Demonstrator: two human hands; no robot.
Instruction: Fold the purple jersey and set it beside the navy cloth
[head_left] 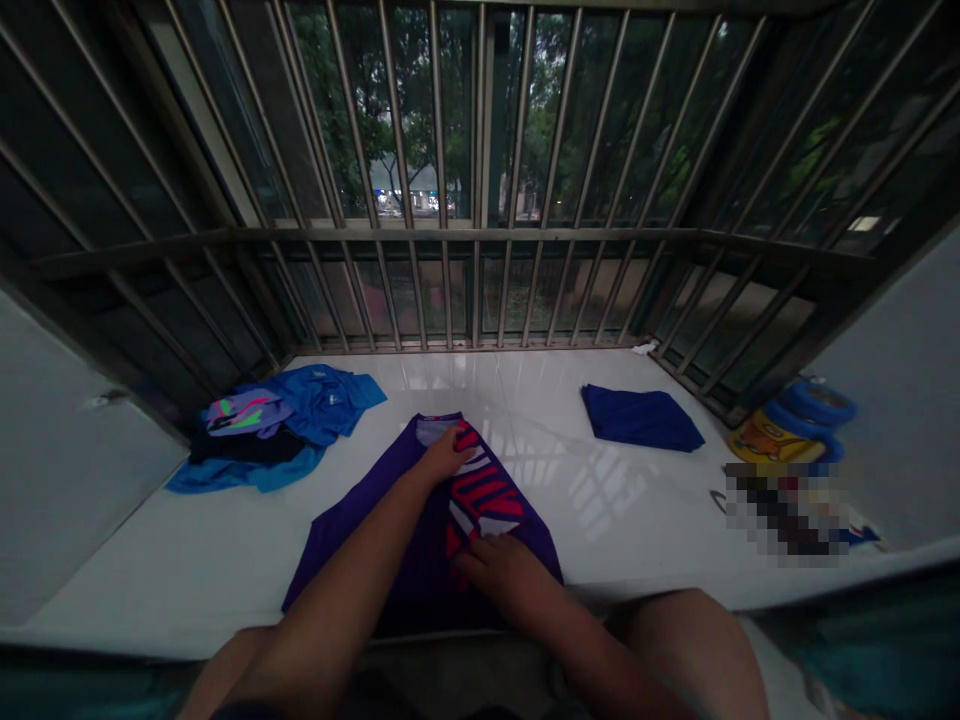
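Note:
A purple jersey (352, 530) with red and white stripes lies flat on the white ledge (615, 500) in front of me. My left hand (444, 455) presses on the jersey near its collar, at the far end. My right hand (504, 568) rests flat on the striped part close to the ledge's near edge. Both hands lie on the cloth; whether either pinches it cannot be told.
A pile of blue and multicoloured clothes (274, 428) lies at the left. A folded dark blue garment (640, 417) sits at the right. Blue rings and a yellow packet (795, 425) lie by the right wall. Metal window bars (480, 235) close off the far side.

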